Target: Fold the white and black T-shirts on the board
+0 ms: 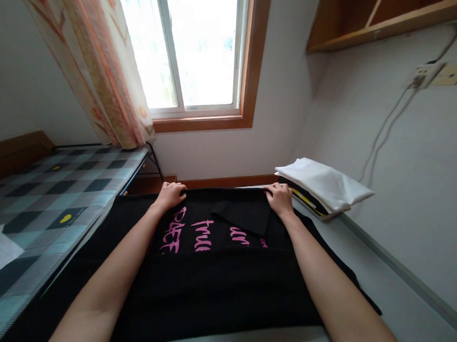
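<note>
A black T-shirt (220, 285) with pink lettering lies spread over a grey table (375, 291) in front of me. My left hand (170, 193) grips the shirt's far edge with curled fingers. My right hand (279, 198) pinches the same far edge further right, beside a folded-over black flap (242, 214). Both arms stretch forward across the cloth.
A pile of folded clothes (324, 186), white on top, sits at the table's far right corner by the wall. A bed with a checked cover (40, 203) stands on the left. A window, a curtain (102, 70) and a wooden shelf (381, 12) are behind.
</note>
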`<state>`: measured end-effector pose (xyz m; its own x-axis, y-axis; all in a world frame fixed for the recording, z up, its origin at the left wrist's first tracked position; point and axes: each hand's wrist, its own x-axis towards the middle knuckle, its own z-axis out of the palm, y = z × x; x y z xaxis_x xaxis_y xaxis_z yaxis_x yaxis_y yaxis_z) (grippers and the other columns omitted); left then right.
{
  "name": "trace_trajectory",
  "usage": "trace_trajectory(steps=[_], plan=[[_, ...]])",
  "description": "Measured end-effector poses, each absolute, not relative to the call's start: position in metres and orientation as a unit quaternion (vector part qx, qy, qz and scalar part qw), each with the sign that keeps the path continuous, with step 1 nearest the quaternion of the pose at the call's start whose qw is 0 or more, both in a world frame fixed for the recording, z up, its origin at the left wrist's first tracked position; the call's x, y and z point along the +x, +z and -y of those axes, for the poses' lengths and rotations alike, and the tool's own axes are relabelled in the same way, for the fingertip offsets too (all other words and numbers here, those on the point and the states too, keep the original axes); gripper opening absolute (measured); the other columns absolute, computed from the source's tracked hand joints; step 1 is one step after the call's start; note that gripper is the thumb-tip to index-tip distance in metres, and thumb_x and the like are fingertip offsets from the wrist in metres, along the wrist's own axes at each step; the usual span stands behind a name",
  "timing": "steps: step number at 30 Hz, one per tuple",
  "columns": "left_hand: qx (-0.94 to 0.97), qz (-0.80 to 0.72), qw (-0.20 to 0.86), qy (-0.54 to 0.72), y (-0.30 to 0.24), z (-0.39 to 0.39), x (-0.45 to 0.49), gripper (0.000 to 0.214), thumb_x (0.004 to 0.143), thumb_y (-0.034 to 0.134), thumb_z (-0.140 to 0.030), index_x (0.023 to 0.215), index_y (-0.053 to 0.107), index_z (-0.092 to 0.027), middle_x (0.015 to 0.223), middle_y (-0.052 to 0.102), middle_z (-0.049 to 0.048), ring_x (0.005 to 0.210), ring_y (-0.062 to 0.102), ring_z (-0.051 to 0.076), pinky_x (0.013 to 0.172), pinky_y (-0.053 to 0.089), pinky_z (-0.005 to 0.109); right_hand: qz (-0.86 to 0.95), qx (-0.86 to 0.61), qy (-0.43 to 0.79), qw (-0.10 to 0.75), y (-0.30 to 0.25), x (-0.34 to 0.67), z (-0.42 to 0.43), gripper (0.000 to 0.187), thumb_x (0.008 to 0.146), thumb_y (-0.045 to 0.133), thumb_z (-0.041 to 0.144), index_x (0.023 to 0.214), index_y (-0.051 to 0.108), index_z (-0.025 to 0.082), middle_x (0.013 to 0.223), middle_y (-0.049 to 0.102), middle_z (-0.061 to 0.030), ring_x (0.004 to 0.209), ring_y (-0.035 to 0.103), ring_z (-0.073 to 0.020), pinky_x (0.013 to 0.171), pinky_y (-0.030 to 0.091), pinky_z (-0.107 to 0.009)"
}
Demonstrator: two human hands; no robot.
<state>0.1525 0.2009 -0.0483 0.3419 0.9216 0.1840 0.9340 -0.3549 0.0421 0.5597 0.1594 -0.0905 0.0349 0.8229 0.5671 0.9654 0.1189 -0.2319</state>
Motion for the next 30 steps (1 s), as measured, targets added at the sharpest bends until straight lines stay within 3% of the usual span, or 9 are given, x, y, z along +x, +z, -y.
trace_trajectory(steps=[6,11,16,21,30], plan=[[-0.806,0.591,0.037,0.017,-0.035,-0.206,0.065,0.023,0.073,0.055,-0.031,0.092,0.066,-0.024,0.107,0.069,0.0069,0.107,0.059,0.027,0.090,0.037,0.037,0.680,-0.657,-0.122,0.301,-0.092,0.558,-0.160,0.027,0.087,0.050,0.025,0.100,0.074,0.023,0.098,0.067,-0.0097,0.095,0.046,-0.0270,0.081,0.033,-0.040],[-0.780,0.626,-0.001,-0.002,-0.030,-0.204,0.028,0.025,0.073,0.055,-0.032,0.095,0.062,-0.026,0.104,0.071,0.0024,0.100,0.063,0.023,0.083,0.040,0.028,0.683,-0.656,-0.135,0.293,-0.093,0.557,-0.160,0.028,0.087,0.049,0.025,0.100,0.073,0.023,0.096,0.066,-0.0102,0.093,0.046,-0.0268,0.080,0.033,-0.040],[-0.761,0.648,-0.021,0.020,-0.025,-0.198,0.006,0.033,0.066,0.059,-0.025,0.099,0.064,-0.027,0.103,0.073,0.0006,0.102,0.064,0.024,0.086,0.039,0.030,0.687,-0.654,-0.148,0.279,-0.095,0.555,-0.161,0.027,0.087,0.049,0.024,0.098,0.073,0.023,0.099,0.067,-0.0102,0.094,0.046,-0.0269,0.081,0.032,-0.040],[-0.737,0.675,-0.026,0.035,-0.019,-0.192,-0.025,0.020,0.071,0.059,-0.029,0.089,0.066,-0.024,0.102,0.074,0.0008,0.102,0.064,0.023,0.079,0.038,0.026,0.694,-0.660,-0.141,0.251,-0.094,0.556,-0.165,0.026,0.087,0.050,0.024,0.098,0.073,0.022,0.099,0.067,-0.0104,0.094,0.047,-0.0267,0.081,0.032,-0.041],[-0.702,0.707,0.086,-0.002,-0.007,-0.196,-0.031,0.023,0.083,0.049,-0.028,0.099,0.065,-0.023,0.112,0.070,0.0056,0.101,0.063,0.024,0.074,0.040,0.028,0.683,-0.690,-0.101,0.216,-0.075,0.559,-0.209,0.027,0.089,0.049,0.025,0.101,0.073,0.024,0.106,0.068,-0.0090,0.096,0.051,-0.0273,0.081,0.034,-0.042]])
